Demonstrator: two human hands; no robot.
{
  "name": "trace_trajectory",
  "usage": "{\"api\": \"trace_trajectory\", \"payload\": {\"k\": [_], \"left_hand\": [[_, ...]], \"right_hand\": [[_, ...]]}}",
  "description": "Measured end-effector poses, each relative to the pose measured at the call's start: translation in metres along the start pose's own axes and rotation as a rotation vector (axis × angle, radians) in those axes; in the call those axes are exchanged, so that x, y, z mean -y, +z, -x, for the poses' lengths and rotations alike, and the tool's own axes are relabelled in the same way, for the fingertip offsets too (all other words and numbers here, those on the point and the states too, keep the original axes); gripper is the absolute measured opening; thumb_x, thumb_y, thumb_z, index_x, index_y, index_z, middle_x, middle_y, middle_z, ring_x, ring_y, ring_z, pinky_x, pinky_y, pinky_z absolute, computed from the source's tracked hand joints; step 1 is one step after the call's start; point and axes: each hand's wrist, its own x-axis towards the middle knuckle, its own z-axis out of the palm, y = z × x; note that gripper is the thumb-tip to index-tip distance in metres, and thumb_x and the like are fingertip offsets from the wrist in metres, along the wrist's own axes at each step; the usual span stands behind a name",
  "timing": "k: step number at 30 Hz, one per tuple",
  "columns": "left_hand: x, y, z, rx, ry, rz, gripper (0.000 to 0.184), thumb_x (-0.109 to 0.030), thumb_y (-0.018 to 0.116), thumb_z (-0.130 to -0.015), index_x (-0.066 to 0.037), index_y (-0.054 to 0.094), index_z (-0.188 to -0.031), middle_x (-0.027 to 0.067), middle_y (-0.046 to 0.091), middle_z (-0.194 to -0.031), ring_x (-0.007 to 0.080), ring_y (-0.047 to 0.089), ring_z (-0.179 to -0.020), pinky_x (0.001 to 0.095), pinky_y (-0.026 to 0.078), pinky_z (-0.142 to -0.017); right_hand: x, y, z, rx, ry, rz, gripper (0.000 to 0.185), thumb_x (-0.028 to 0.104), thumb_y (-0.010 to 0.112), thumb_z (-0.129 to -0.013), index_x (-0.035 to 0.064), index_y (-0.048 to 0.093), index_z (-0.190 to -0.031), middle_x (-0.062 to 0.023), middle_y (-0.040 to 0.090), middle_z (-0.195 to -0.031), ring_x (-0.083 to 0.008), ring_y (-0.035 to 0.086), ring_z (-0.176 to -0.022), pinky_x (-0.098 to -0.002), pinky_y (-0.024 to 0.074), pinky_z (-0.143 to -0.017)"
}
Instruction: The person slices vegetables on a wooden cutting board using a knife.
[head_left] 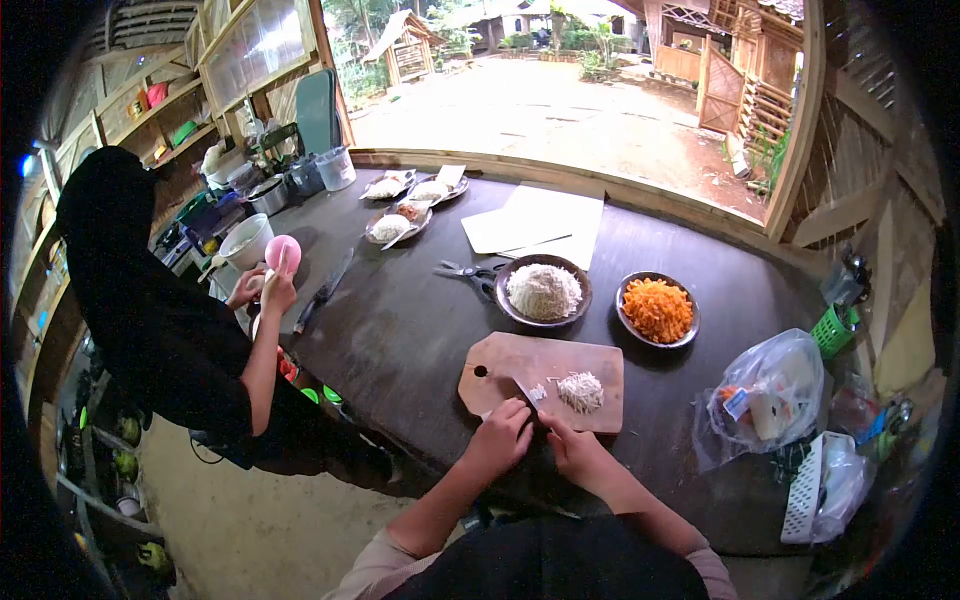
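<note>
A wooden cutting board (490, 360) lies near the front edge of the dark table. My right hand (580, 452) is closed on the handle of a knife (527, 392), whose blade points up and to the left over the board. Just left of it, my left hand (501, 437) is closed at the board's lower edge, its fingers curled beside the blade; what they hold is mostly hidden. A small pile of pale shreds (580, 392) lies on the board to the right of the knife, with a few cut bits next to the blade.
Beyond the board stand a bowl of white shreds (544, 291) and a bowl of orange pieces (657, 310). Scissors (468, 270) lie left of them. Plastic bag (770, 395) and white basket (806, 490) sit at right. A co-worker (150, 300) stands at left, holding something pink.
</note>
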Motion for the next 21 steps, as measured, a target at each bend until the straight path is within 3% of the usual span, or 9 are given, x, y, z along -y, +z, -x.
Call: {"api": "trace_trajectory", "payload": {"k": [4,6,9,12,15,21], "left_hand": [[0.001,0.001,0.001,-0.032,0.006,-0.039,0.022,-0.010,0.061,-0.084,0.005,0.060,-0.100,0.0209,0.060,-0.110,0.0371,0.056,-0.108,0.0429,0.046,-0.094],[-0.002,0.000,0.000,0.023,-0.040,-0.002,0.024,-0.011,0.061,-0.085,0.005,0.060,-0.104,0.0220,0.059,-0.113,0.0384,0.056,-0.109,0.0437,0.047,-0.095],[0.001,0.002,0.001,0.019,-0.036,0.003,0.025,-0.011,0.061,-0.085,0.005,0.059,-0.104,0.0221,0.059,-0.112,0.0386,0.057,-0.108,0.0438,0.047,-0.094],[-0.001,0.000,0.001,0.004,-0.012,-0.028,0.022,-0.009,0.061,-0.084,0.005,0.059,-0.101,0.0214,0.059,-0.111,0.0373,0.056,-0.109,0.0430,0.046,-0.095],[-0.005,-0.003,0.000,0.047,-0.066,0.024,0.027,-0.012,0.062,-0.085,0.004,0.059,-0.106,0.0219,0.059,-0.115,0.0381,0.056,-0.111,0.0428,0.047,-0.096],[0.004,0.003,0.002,0.018,-0.031,-0.012,0.028,-0.012,0.064,-0.084,0.004,0.060,-0.106,0.0219,0.059,-0.115,0.0383,0.056,-0.111,0.0430,0.047,-0.097]], "right_hand": [[0.004,-0.004,0.005,0.058,0.073,0.032,0.042,0.008,0.052,-0.095,0.0175,0.047,-0.136,-0.0276,0.062,-0.077,-0.0432,0.064,-0.071,-0.0431,0.0499,-0.062],[-0.006,0.004,-0.001,-0.036,-0.069,-0.033,0.042,0.008,0.052,-0.095,0.0170,0.048,-0.135,-0.0280,0.062,-0.081,-0.0437,0.065,-0.075,-0.0429,0.0508,-0.065],[0.005,0.000,-0.005,0.032,0.050,0.060,0.043,0.007,0.051,-0.094,0.0178,0.046,-0.136,-0.0286,0.062,-0.079,-0.0446,0.065,-0.075,-0.0475,0.0515,-0.065],[-0.010,0.007,0.006,-0.022,-0.040,-0.022,0.042,0.010,0.051,-0.095,0.0199,0.045,-0.136,-0.0291,0.062,-0.080,-0.0456,0.065,-0.076,-0.0483,0.0513,-0.065],[-0.005,0.002,-0.002,0.043,0.056,-0.003,0.042,0.012,0.051,-0.096,0.0208,0.045,-0.136,-0.0297,0.062,-0.081,-0.0461,0.064,-0.077,-0.0486,0.0515,-0.065],[-0.004,0.002,0.005,0.026,0.050,-0.003,0.041,0.013,0.051,-0.096,0.0204,0.046,-0.136,-0.0305,0.062,-0.080,-0.0474,0.064,-0.077,-0.0493,0.0513,-0.066]]}}
